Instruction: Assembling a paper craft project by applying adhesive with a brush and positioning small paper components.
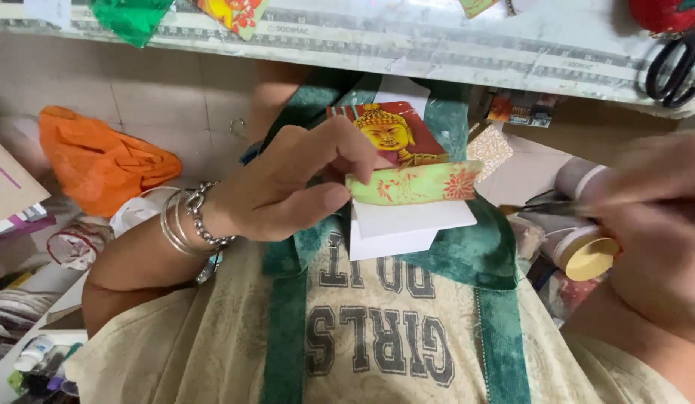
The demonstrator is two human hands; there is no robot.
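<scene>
Left hand pinching a strip of green patterned paper over white card.

The left hand [302, 187] grips the green floral paper strip [418, 183] atop folded white cards [407, 224], centre frame. At three o'clock the blurred right hand [654, 224] closes around a thin brush-like tool [549, 207]. Black scissors [676, 63] lie at two o'clock, crumpled orange tissue paper [100, 161] at nine.

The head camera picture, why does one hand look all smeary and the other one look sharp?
In the head view, the right hand at the frame's edge is smeared by motion blur, and the thin tool it holds is streaky. The left hand pinching the green paper strip is sharp. Lighting is soft, without glare.
</scene>
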